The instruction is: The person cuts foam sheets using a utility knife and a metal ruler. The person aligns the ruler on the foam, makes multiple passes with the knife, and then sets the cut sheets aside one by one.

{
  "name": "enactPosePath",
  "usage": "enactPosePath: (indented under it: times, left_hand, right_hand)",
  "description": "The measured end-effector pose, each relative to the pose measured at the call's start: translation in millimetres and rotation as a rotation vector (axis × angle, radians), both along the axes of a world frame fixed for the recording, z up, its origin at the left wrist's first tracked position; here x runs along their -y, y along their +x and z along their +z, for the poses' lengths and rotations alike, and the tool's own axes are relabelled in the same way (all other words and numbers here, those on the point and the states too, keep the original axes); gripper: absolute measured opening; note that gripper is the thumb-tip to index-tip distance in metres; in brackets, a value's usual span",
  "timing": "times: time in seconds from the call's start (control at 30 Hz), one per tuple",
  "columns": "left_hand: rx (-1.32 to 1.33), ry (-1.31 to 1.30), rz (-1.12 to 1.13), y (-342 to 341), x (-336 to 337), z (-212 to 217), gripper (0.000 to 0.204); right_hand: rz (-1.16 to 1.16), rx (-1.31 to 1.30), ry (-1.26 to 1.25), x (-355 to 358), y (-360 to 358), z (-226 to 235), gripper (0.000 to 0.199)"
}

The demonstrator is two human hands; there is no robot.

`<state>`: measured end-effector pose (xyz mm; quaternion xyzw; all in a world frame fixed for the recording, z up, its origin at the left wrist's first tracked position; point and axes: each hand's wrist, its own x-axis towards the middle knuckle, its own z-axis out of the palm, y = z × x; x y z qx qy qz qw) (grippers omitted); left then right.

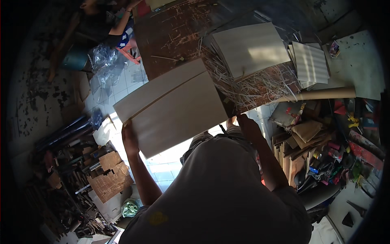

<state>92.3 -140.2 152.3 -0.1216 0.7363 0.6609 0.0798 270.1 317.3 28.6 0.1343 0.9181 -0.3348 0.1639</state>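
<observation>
A wide, pale grey-beige board [183, 112], smooth and plain but for a thin brownish line running lengthwise nearer its far edge, sits tilted in front of the person's body, its far corner overlapping the scuffed brown table [170, 38]. The left hand [130, 140] pinches its left edge, with some fingers hidden beneath; the right hand [248, 127] is beside the near right corner, too dark to tell whether it grips, and the board's underside is out of sight.

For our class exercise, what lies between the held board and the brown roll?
Loose pale strips lie between the board and roll, in the head view.
</observation>
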Motion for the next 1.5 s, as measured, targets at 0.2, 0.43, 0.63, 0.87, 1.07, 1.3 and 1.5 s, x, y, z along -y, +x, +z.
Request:
enactPosePath:
  times: [0.2, 0.43, 0.63, 0.87, 1.07, 1.3, 1.5]
  left_hand:
    - [0.048, 0.184, -0.173, -58.5, -292.8, 30.8, 0.06]
    - [0.031, 0.444, -0.71, -63.6, -563.4, 12.6, 0.055]
    - [-0.743, -0.615, -0.493, -75.5, -546.6, -95.2, 0.071]
    - [-0.163, -0.658, -0.147, -136.7, -431.7, -158.7, 0.112]
    - [-0.284, -0.803, -0.213, -151.5, -421.9, -135.3, 0.079]
    - [-0.51, -0.234, -0.25, -151.3, -433.0, -57.8, 0.054]
    - [-0.549, -0.068, -0.214, -151.2, -363.8, 4.3, 0.045]
  right_hand:
    - [-0.2, 0.098, -0.018, -61.4, 58.9, 9.6, 0.035]
    - [-0.288, 0.031, -0.046, -109.8, 75.3, 19.5, 0.036]
    - [-0.316, 0.034, -0.04, -138.0, 95.0, 7.3, 0.036]
    - [-0.249, 0.01, -0.103, -153.4, 72.1, 12.0, 0.034]
    - [-0.11, -0.077, -0.189, -133.5, 3.9, 20.1, 0.034]
    - [0.145, -0.443, -0.342, -78.2, -83.2, -6.3, 0.04]
    - [-0.048, -0.381, -0.091, -88.1, -102.7, -30.4, 0.042]
